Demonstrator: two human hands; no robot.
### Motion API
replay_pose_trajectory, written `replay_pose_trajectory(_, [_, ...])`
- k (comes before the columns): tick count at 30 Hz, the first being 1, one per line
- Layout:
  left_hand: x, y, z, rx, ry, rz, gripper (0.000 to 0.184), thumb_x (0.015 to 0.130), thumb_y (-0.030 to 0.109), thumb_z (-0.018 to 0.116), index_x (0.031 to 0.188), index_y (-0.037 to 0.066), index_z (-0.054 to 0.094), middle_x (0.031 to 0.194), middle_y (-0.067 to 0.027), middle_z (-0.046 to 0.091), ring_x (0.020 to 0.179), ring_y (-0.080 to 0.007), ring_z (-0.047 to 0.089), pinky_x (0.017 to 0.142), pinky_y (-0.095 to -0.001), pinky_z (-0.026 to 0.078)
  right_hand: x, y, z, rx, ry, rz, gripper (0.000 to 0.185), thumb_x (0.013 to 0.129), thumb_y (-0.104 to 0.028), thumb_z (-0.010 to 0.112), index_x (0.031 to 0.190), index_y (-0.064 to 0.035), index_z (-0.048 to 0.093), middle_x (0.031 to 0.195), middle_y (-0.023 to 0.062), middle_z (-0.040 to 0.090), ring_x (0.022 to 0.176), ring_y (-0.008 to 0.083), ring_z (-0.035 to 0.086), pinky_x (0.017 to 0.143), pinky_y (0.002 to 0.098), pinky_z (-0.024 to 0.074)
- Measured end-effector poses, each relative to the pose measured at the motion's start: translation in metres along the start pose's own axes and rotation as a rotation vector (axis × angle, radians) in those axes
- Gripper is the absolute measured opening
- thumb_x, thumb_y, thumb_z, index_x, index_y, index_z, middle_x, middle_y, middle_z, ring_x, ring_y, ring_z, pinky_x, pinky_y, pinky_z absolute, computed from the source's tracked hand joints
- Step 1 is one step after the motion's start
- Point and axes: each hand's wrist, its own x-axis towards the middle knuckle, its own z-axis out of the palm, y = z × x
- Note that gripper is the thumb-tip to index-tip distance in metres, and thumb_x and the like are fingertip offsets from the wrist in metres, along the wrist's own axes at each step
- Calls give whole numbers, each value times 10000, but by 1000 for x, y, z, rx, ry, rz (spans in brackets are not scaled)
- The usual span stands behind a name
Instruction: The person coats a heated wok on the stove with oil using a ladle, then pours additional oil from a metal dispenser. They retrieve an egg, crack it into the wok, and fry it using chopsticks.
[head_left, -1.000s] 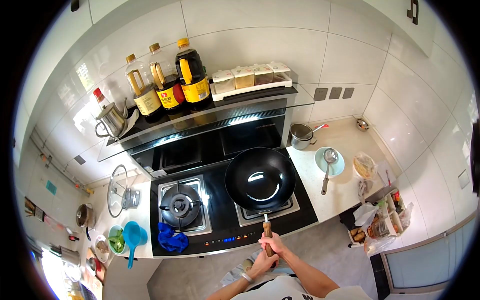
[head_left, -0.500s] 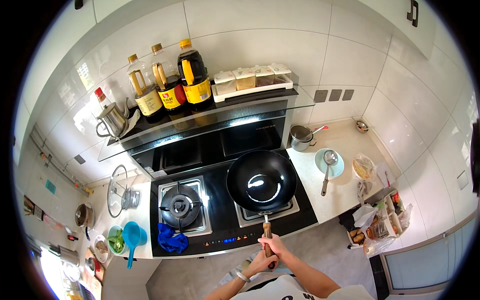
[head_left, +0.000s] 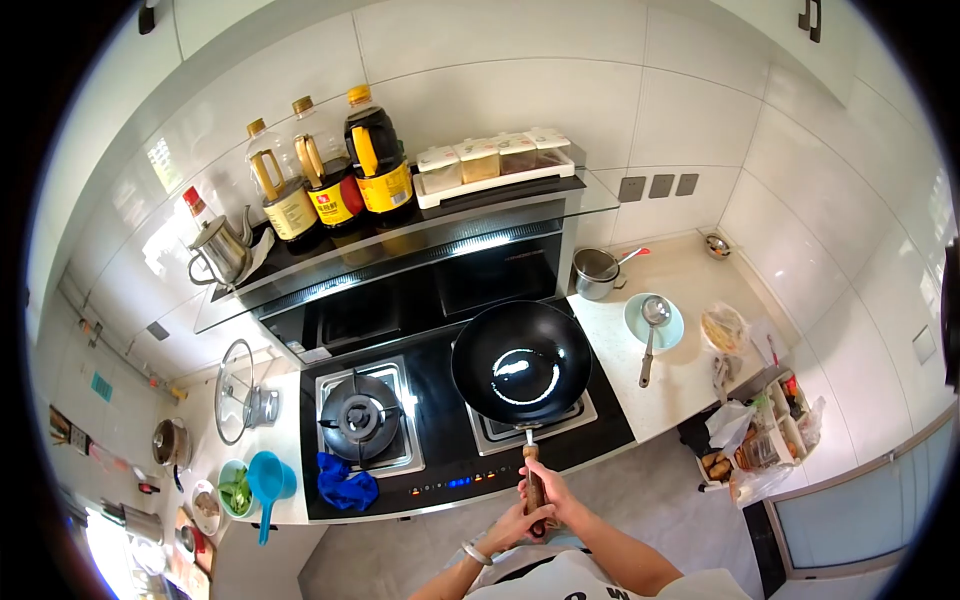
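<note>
A black wok (head_left: 522,362) rests over the right burner of the black gas hob, with oil or liquid glistening inside it. Its wooden handle (head_left: 535,492) points toward me. My right hand (head_left: 552,490) is wrapped round the handle from the right side. Lower down, my left hand (head_left: 514,523) closes on the same handle from the left, a light bracelet on that wrist. Some of the fingers are hidden behind the handle.
Left of the wok are the bare burner (head_left: 360,417) and a blue cloth (head_left: 346,483). A blue ladle (head_left: 267,477) and a bowl of green vegetables (head_left: 236,490) stand on the left counter. On the right are a pot (head_left: 596,275) and a bowl (head_left: 672,335) with a metal ladle (head_left: 655,312).
My right hand sits slightly higher on the handle than before. Both hands keep their grip and the wok stays over the burner. The camera view has shifted slightly.
</note>
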Motion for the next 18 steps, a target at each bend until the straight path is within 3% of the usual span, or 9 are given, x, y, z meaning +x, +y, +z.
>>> replay_pose_trajectory(4, [2,-4,-8,-63,-51,-68,532,859,521,535,1003,10,545,814,-52,572,690,-122,565,616,-255,521,-4,3,-11,-34,9,-28,457,826,-510,587,932,-67,568,768,84,613,660,172,585,602,294,494])
replay_pose_trajectory(12, [3,-16,-16,-20,-95,-84,577,858,559,514,1062,20,553,859,-54,593,728,-118,583,636,-247,503,-17,0,-37,-100,173,-43,466,836,-554,533,950,-104,575,842,40,616,767,151,571,728,276,436])
replay_pose_trajectory(14, [6,-18,-10,-48,-121,-68,564,863,551,515,1058,23,555,863,-50,595,730,-114,582,648,-239,493,-18,0,-42,-92,171,-56,466,849,-546,519,969,-98,568,850,43,608,772,150,578,704,284,449])
replay_pose_trajectory(16, [12,-18,-3,-46,-163,-24,499,882,500,523,1033,26,559,866,-42,595,742,-106,576,664,-225,468,-22,-3,-43,-148,-115,97,479,878,-530,481,1007,-74,556,886,63,602,788,163,588,690,300,467])
replay_pose_trajectory(18, [13,-15,2,-48,-158,0,469,887,477,528,1024,30,561,866,-40,597,746,-104,575,661,-221,459,-30,2,-24,-111,-98,23,486,892,-520,462,1031,-62,547,901,77,600,792,173,593,688,308,476])
